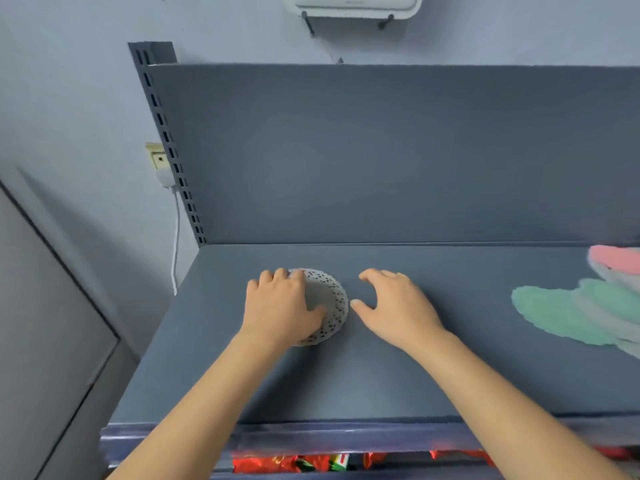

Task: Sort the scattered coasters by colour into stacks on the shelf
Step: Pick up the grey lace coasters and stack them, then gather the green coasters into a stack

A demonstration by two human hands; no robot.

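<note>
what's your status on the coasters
Left hand grips white lace coaster on shelf. Right hand open beside it. Green coasters and pink coaster far right. Nothing blocking.

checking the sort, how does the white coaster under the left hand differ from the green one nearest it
Colour: the white coaster is white with punched holes; the green coaster is mint.
Contact: the left hand covers part of the white one, fingers curled over its far rim; no hand touches the green one.
Company: the white one lies apart; the green one is overlapped by other coasters.
Both lie flat on the shelf.
</note>
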